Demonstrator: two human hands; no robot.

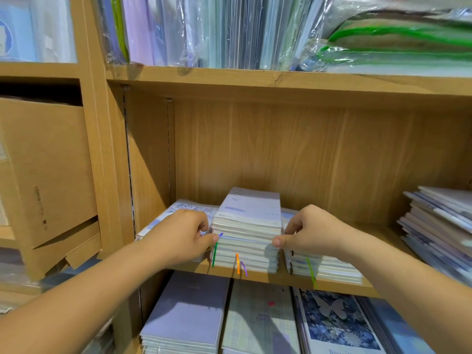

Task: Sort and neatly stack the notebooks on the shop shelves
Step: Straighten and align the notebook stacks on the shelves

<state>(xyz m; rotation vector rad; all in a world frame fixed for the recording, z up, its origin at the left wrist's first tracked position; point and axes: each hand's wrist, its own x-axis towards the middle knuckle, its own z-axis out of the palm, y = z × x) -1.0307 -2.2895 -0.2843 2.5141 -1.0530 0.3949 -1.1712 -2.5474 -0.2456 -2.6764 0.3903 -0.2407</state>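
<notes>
Your left hand (184, 233) and right hand (309, 231), fingers curled, clamp opposite sides of the notebook stack (249, 226) at lower centre of the frame, apparently to square its edges on the shelf (270, 277). A slumped pile (439, 221) lies at right.

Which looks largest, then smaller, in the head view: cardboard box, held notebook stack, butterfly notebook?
1. cardboard box.
2. notebook stack and butterfly notebook: alike; the latter is nearer and cut off, so unranked.
</notes>
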